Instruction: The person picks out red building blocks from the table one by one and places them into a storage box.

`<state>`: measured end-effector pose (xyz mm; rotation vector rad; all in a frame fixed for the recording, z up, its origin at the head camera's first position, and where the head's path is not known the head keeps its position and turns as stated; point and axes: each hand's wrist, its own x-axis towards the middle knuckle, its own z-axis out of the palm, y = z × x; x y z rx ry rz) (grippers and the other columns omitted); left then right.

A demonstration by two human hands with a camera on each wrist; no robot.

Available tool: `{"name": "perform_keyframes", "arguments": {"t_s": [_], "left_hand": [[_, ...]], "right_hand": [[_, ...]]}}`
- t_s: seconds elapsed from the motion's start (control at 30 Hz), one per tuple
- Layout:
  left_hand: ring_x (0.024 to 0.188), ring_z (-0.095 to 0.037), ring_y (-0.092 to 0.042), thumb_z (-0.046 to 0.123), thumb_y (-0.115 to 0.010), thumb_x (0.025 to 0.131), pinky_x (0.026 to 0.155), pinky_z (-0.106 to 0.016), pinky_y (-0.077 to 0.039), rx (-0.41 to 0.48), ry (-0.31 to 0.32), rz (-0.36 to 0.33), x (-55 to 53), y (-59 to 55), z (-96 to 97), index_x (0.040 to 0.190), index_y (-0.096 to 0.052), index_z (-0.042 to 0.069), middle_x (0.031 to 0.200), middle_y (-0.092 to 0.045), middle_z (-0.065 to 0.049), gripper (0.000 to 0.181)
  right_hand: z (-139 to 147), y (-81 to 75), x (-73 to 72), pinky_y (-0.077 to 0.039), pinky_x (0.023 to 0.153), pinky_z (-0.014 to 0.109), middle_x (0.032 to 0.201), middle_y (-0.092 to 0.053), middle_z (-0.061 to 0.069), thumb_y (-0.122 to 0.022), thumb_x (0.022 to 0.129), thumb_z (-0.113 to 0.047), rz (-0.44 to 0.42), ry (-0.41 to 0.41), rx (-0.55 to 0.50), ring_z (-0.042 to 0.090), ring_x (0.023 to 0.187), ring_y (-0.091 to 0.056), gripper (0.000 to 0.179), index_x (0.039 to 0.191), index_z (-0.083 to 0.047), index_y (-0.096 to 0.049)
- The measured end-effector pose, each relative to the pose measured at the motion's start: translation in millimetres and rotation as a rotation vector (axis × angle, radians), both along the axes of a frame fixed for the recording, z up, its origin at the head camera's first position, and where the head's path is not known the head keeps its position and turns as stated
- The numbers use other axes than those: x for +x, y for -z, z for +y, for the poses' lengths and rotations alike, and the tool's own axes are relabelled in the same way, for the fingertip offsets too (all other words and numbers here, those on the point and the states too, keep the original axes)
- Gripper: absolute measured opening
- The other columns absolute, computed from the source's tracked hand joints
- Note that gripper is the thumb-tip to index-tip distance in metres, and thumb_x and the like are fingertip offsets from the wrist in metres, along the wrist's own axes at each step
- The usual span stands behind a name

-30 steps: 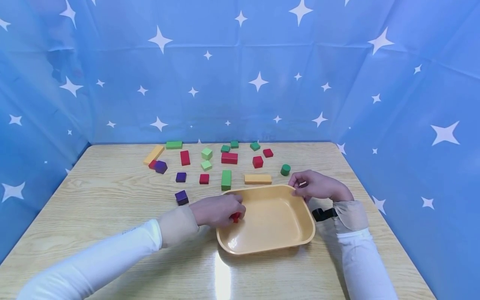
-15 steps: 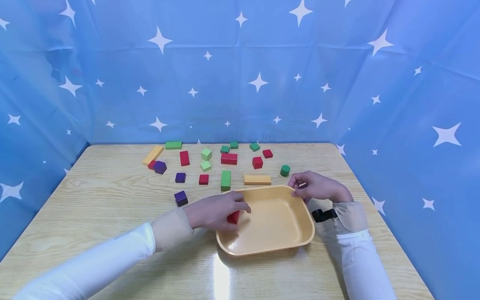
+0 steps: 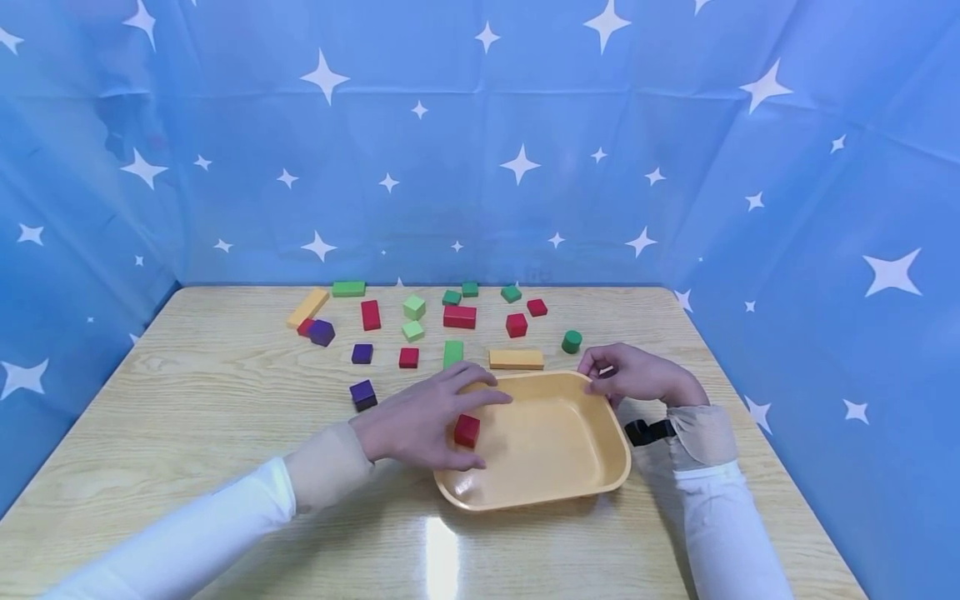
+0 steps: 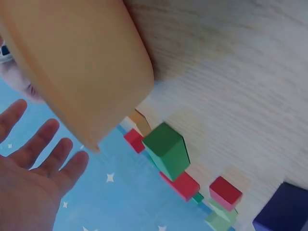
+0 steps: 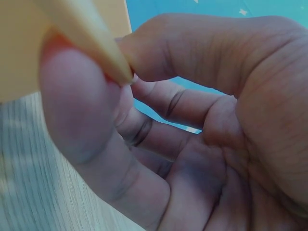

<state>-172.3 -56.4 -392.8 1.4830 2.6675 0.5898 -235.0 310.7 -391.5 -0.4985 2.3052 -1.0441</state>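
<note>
A tan plastic basin [image 3: 547,442] stands on the table before me. My right hand [image 3: 637,372] pinches its far right corner; in the right wrist view thumb and fingers close on the rim [image 5: 103,45]. Over the basin's left side spreads my left hand [image 3: 427,421], fingers apart and nothing gripped. A red block [image 3: 467,431] sits in the basin's left part, between the left thumb and forefinger, seemingly untouched. The left wrist view has the spread left hand [image 4: 38,168] beside the basin's outer wall [image 4: 91,62].
Behind the basin lie an orange bar [image 3: 516,359], a green block [image 3: 453,352] partly behind the left hand, a green cylinder [image 3: 572,341] and several red and green blocks. Purple cubes [image 3: 363,395] are to the left. A starry blue cloth [image 3: 420,150] hangs behind the table [image 3: 225,417].
My left hand has let go of the red block, which now rests in the basin. Its fingers have spread and drawn slightly left. The right hand stays on the rim.
</note>
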Motion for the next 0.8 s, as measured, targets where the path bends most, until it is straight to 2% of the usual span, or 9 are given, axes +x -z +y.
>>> {"name": "perform_keyframes", "arguments": {"t_s": [0.27,0.43,0.7,0.8], "left_hand": [[0.147,-0.02,-0.035,0.069,-0.075,0.079,0.11,-0.047,-0.05,-0.004,-0.14,0.027,-6.6,-0.7,-11.8,0.157,-0.036,0.037,0.158,-0.04,0.0,0.092],[0.15,-0.025,-0.033,0.071,-0.074,0.078,0.111,-0.052,-0.048,0.012,-0.214,0.056,-17.3,0.9,-22.3,0.159,-0.033,0.036,0.16,-0.038,-0.002,0.097],[0.154,-0.033,-0.027,0.073,-0.074,0.077,0.109,-0.063,-0.046,0.032,-0.346,0.009,-36.2,2.8,-44.8,0.161,-0.028,0.038,0.164,-0.032,-0.005,0.102],[0.153,-0.031,-0.028,0.074,-0.075,0.076,0.106,-0.061,-0.05,0.031,-0.399,-0.003,-44.0,4.6,-55.8,0.161,-0.027,0.038,0.165,-0.03,-0.005,0.104]], "right_hand": [[0.6,0.4,0.0,-0.061,0.063,0.039,0.095,-0.063,0.012,-0.068,0.095,-0.009,0.008,-0.003,-0.001,0.016,0.074,-0.063,0.017,0.108,0.001,-0.062],[0.2,0.1,0.2,-0.061,0.063,0.038,0.096,-0.063,0.012,-0.068,0.095,-0.01,0.013,-0.005,0.002,0.016,0.074,-0.063,0.018,0.108,0.001,-0.062],[-0.6,-0.6,0.8,-0.062,0.064,0.04,0.095,-0.063,0.012,-0.068,0.096,-0.01,0.002,0.004,0.007,0.018,0.075,-0.064,0.018,0.109,0.001,-0.061],[-0.8,-0.9,1.1,-0.062,0.064,0.042,0.095,-0.063,0.012,-0.067,0.096,-0.01,-0.003,0.007,0.005,0.018,0.075,-0.064,0.018,0.109,0.001,-0.061]]}}
